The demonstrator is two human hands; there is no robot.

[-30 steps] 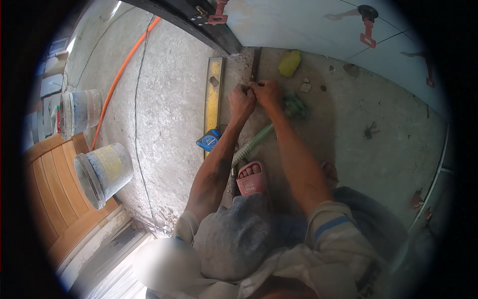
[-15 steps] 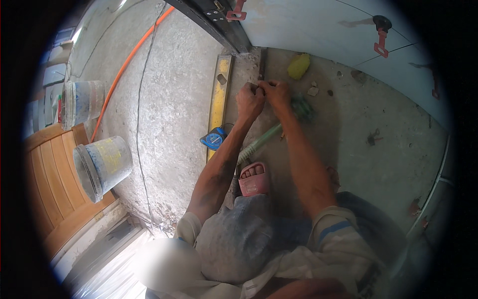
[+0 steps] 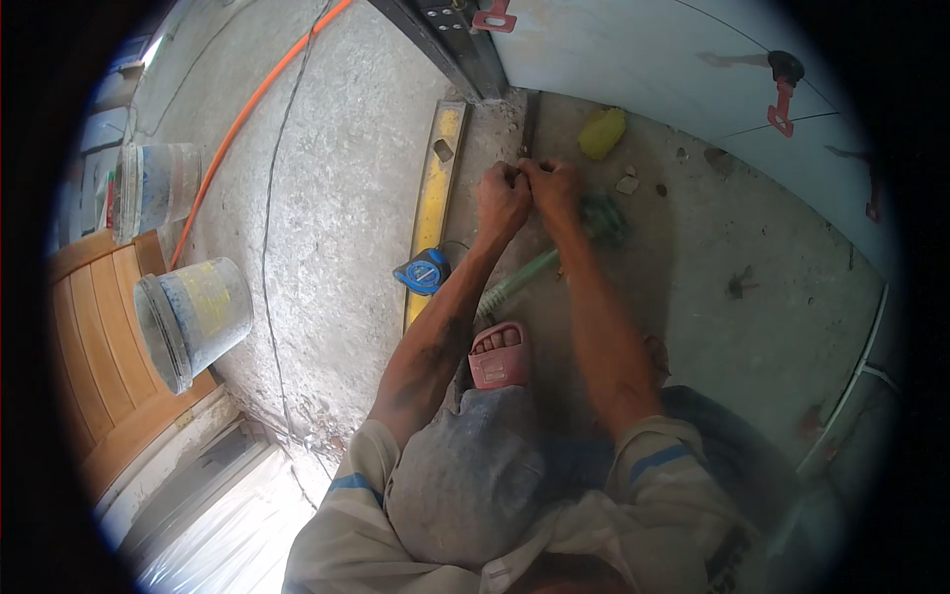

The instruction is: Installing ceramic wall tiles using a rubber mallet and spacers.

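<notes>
My left hand (image 3: 505,201) and my right hand (image 3: 552,190) meet above the floor, thumbs and fingertips pinched close together. Whatever they grip is small and mostly hidden by the fingers. Just beyond the fingertips lies a narrow dark bar (image 3: 531,121), running toward the wall; I cannot tell whether the fingers touch it. Left of my left hand is a yellow spirit level (image 3: 433,188), with a blue tape measure (image 3: 424,271) at its near part. Under my forearms a green tool with a pale, ribbed handle (image 3: 520,280) lies slantwise, partly covered.
A black metal post (image 3: 445,45) meets the floor ahead, beside a pale tiled wall (image 3: 633,59) with red clips (image 3: 781,107). Near it lie a yellow-green lump (image 3: 602,133) and stone chips (image 3: 627,184). Buckets (image 3: 203,317), an orange hose (image 3: 242,114) and a wooden panel (image 3: 109,337) are at left.
The view has shifted slightly, so the wall and post sit a little farther right. Both hands stay pinched together at the near end of the dark bar.
</notes>
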